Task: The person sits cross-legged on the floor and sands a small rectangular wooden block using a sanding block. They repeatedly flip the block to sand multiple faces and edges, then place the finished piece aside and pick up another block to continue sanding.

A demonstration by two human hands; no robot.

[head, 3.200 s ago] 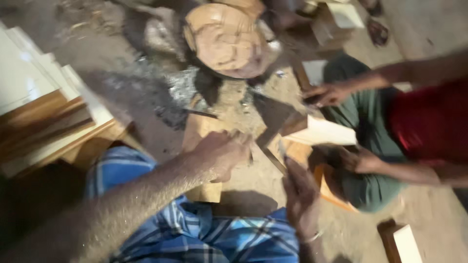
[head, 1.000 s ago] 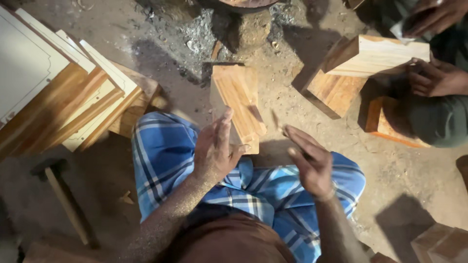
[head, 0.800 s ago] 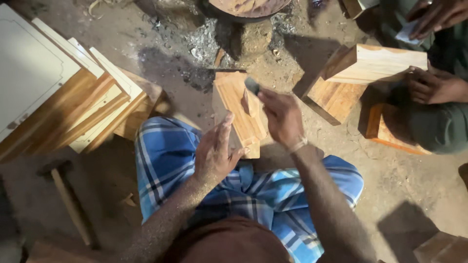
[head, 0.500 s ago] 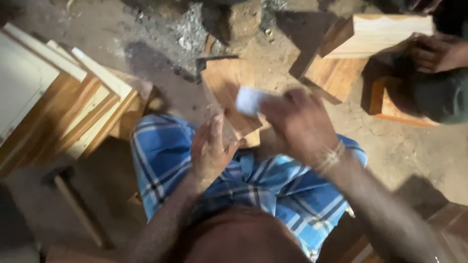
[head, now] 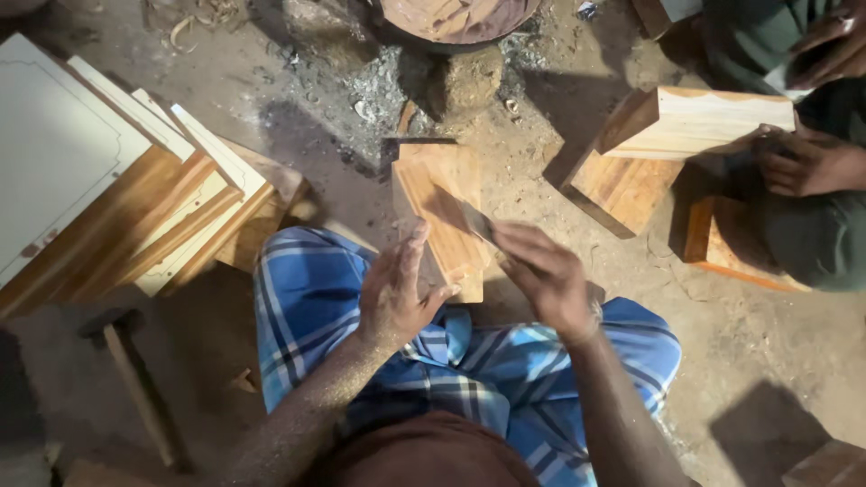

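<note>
Wooden panels [head: 117, 207] are lying stacked at the far left on the dirt floor [head: 740, 361], pale faces up, and a hammer [head: 135, 379] is resting below them. Moving right, the person's left hand [head: 397, 293] is spreading open, fingers loose, its edge pressing the near corner of a small board [head: 442, 212] that is lying flat just beyond the blue checked cloth [head: 469, 370] over the knees. The right hand [head: 541, 275] is closing around a chisel [head: 478, 221], whose blade is angling down onto the board's face. The board is looking stiff, light and dry, likely to slide on the dust, so bracing its near edge seems the sound hold, and the chisel is best gripped by the handle, away from the edge. Further right, a co-worker's hand [head: 803, 162] is steadying a wooden block [head: 699, 122] propped over other wood pieces [head: 622, 185].
</note>
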